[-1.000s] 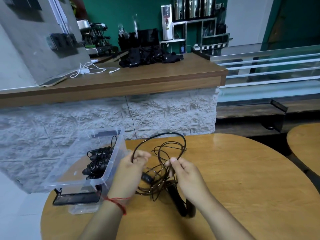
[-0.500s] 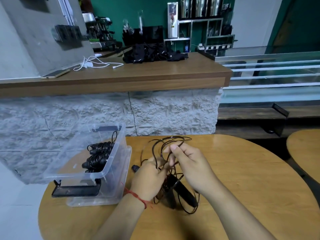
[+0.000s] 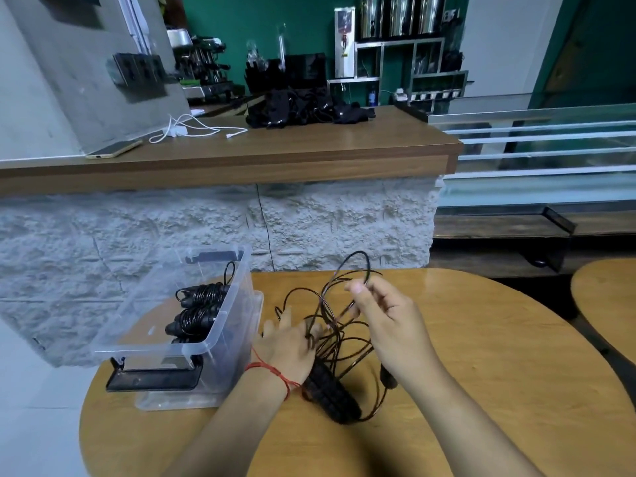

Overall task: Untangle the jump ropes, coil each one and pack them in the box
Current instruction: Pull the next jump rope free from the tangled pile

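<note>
A tangled black jump rope [image 3: 339, 342] lies in loose loops on the round wooden table [image 3: 499, 390], its ribbed black handles [image 3: 330, 394] resting near the table's middle. My right hand [image 3: 389, 325] pinches a raised loop of the cord between thumb and fingers. My left hand [image 3: 289, 346], with a red string at the wrist, presses down on the cords beside the handles, fingers hooked in the loops. A clear plastic box [image 3: 220, 339] stands left of the hands, holding coiled black ropes [image 3: 198, 311].
The box sits on its clear lid, with a black latch [image 3: 155, 378] at its front. A white stone counter wall [image 3: 309, 225] rises behind the table. Another round table [image 3: 609, 304] stands at the right. The table's left edge is just past the box.
My right hand has lifted a loop of cord higher and to the right. My left hand has slid down onto the cords. The tangle has spread out wider.
</note>
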